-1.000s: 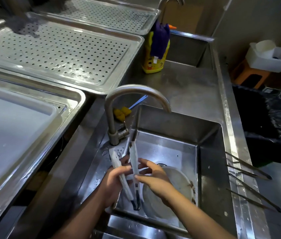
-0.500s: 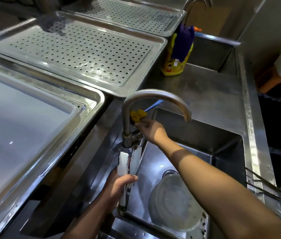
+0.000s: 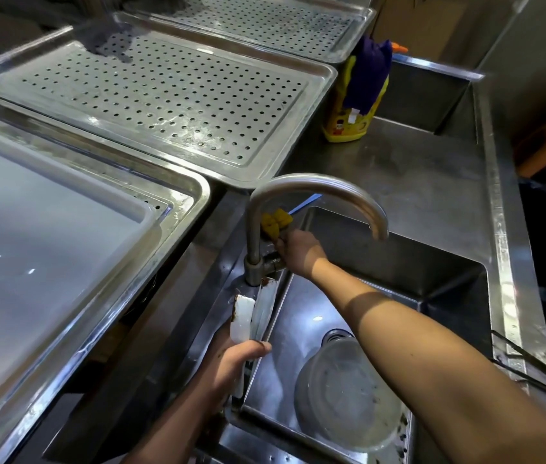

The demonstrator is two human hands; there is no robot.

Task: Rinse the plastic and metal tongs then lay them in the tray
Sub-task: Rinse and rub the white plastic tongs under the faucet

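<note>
A clear bowl lies in the sink. At the sink's left edge the left hand clenches the white plastic tongs, which point up beside the faucet. The right hand is at the faucet's lever; whether it is gripping cannot be told. A perforated tray lies beyond.

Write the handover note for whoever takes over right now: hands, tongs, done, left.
Left hand: holds the tongs by their lower half, upright at the left edge of the sink, tips near the base of the faucet.
Right hand: at the tap handle; whether it has a grip on it is unclear.
Done: tongs in hand. No water shows at the spout.
Left: turn the water on, rinse the tongs, lay them in the perforated tray to the left, which holds no tongs.
</note>
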